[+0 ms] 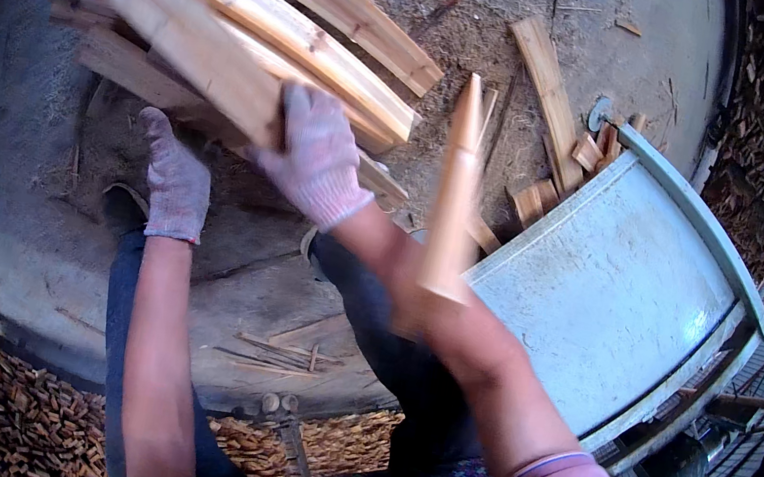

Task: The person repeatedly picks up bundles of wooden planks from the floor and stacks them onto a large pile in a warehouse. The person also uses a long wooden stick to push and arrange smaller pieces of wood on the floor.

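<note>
Both my hands wear pale knitted gloves. My right hand [320,154] grips the near end of a wooden plank [181,27], which slants up to the left and is slightly blurred. Below that plank, my left hand [179,181] is apart from it, holding nothing visible, with its fingers partly stretched out. Beneath and behind the plank lies a stack of long boards [329,65], some with rough edges. A narrow, blurred piece of wood [454,200] with a tapered top appears upright in front of my right forearm; what supports it, if anything, I cannot tell.
A pale blue metal-topped machine table [619,286] stands at the right, with offcuts [536,201] beside its left edge. Another board [545,95] lies on the dusty ground beyond. Thin sticks [284,355] lie near my legs. Large heaps of small wood pieces [35,408] are at the lower left.
</note>
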Action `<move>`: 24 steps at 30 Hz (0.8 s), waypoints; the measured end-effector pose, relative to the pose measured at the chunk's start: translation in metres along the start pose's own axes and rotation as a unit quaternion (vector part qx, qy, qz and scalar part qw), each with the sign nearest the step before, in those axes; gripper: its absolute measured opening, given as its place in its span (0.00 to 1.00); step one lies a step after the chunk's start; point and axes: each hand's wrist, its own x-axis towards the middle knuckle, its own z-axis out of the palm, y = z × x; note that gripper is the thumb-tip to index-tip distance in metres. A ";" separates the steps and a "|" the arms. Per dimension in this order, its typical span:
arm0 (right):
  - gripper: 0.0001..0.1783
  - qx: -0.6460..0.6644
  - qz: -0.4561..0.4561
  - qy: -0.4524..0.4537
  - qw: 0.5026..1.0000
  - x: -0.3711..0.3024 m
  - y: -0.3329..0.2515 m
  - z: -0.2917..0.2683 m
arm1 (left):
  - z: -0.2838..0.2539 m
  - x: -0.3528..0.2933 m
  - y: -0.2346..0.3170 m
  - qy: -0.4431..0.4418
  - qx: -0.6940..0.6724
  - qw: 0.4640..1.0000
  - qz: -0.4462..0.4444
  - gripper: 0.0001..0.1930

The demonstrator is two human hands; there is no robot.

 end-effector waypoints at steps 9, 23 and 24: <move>0.49 -0.228 -0.023 0.068 0.971 -0.034 0.139 -0.099 | -0.019 -0.012 -0.005 0.026 0.579 0.796 0.174 0.27; 0.49 -0.133 -0.134 -0.046 0.981 0.104 0.110 -0.062 | -0.009 0.002 -0.009 -0.040 0.001 0.999 -0.031 0.44; 0.51 -0.051 -0.070 -0.126 0.988 0.120 0.107 -0.065 | -0.011 0.006 -0.011 -0.041 -0.022 0.998 -0.047 0.46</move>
